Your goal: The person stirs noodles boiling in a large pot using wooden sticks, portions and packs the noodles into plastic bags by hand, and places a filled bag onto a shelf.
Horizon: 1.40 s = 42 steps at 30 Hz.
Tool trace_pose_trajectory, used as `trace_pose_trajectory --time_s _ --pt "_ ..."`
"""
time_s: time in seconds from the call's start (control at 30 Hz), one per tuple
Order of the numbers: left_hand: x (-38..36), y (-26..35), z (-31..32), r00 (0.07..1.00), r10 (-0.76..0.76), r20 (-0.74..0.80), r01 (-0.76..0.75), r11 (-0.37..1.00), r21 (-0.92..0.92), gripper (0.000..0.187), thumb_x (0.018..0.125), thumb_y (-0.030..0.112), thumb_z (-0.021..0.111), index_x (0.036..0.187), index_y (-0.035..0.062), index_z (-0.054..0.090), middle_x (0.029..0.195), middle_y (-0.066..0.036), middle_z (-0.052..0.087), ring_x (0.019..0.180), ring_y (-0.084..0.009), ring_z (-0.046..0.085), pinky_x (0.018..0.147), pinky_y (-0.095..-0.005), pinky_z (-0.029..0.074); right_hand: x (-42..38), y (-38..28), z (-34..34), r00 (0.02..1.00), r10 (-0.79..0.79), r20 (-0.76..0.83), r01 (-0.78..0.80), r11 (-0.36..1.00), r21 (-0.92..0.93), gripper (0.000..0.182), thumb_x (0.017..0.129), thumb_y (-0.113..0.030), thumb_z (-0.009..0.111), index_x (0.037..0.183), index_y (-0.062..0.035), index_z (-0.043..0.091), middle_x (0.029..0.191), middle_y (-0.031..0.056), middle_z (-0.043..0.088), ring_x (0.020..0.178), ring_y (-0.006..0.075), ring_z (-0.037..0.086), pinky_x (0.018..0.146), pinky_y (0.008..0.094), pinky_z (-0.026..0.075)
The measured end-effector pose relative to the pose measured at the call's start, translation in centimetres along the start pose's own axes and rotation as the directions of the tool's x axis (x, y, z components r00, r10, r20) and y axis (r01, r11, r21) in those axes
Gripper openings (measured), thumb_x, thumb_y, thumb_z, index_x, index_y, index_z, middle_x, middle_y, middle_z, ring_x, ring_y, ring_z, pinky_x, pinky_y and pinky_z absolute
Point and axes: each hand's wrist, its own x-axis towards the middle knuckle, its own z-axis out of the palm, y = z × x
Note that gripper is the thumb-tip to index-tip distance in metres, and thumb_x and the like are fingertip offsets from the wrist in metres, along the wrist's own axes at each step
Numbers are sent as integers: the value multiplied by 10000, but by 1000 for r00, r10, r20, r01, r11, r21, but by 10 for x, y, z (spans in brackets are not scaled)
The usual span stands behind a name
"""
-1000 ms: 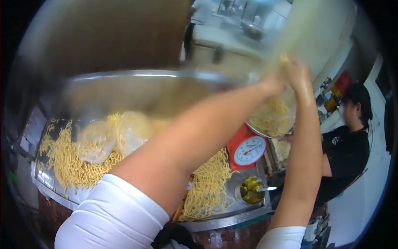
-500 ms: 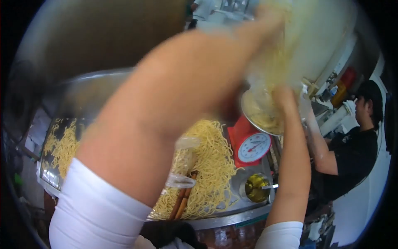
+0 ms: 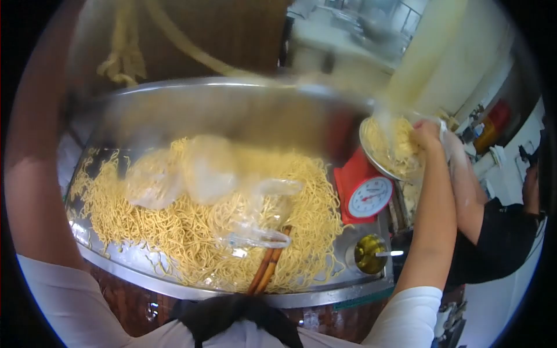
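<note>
My left arm [image 3: 38,145] reaches up along the left edge of the view, and its hand is out of sight. Blurred noodle strands [image 3: 125,55] hang in the air near the top left. At the right, my right hand [image 3: 426,134] is closed at the rim of a metal bowl [image 3: 380,163] on the red dial scale [image 3: 364,194]. It appears to grip the edge of a clear plastic bag [image 3: 445,130] lining the bowl. Yellow noodles [image 3: 383,136] lie in the bowl, under a pale blurred streak.
Loose noodles [image 3: 168,232] cover much of the metal tray [image 3: 325,298]. On them lie filled plastic bags [image 3: 154,180] and wooden sticks [image 3: 270,264]. A metal cup of yellow oil [image 3: 369,254] with a spoon stands at the right. A person in black [image 3: 499,243] reaches toward the bowl.
My left arm has swung from across the middle, near the bowl, to the far left, uncovering the noodles and bags. My right hand stays at the bowl.
</note>
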Motion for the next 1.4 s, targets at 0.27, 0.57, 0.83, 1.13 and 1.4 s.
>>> trace_pose_trajectory --time_s 0.27,0.57,0.83,1.13,1.4 --pt "-63 66 -290 879 -19 -476 188 932 310 277 884 230 525 1132 116 575 998 -88 629 976 -250 594 838 -409 492 26 -5 2 863 -381 333 489 798 -354 263 747 -208 587 900 -44 727 979 212 668 908 344 654 822 401 518" --pt "-88 84 -352 787 -8 -617 281 895 346 316 895 182 544 1198 91 555 1018 -89 634 1003 -256 607 869 -403 508 28 -14 10 892 -352 283 446 782 -434 240 758 -200 635 912 -39 724 1005 208 673 882 334 660 804 410 524" --pt "-157 26 -345 760 249 -600 174 812 558 140 863 255 603 918 126 612 757 -45 555 619 -197 548 566 -390 503 0 -18 6 840 -110 532 420 752 -508 559 789 -571 627 777 -17 697 766 168 686 674 307 658 676 413 513" --pt "-253 -88 -612 911 -142 -388 410 434 802 334 901 437 579 726 153 554 625 -36 500 480 -218 449 445 -404 361 -23 -60 -68 974 107 200 -121 991 61 369 822 -260 582 1017 51 617 750 231 649 590 328 647 562 436 500" --pt "-177 -128 -316 510 -824 246 -698 -230 679 288 867 291 600 985 33 651 755 -85 639 709 -235 632 663 -371 515 9 -69 -112 948 -97 -304 60 990 -130 349 891 -264 488 1095 -11 617 1098 245 622 1029 393 593 873 469 463"
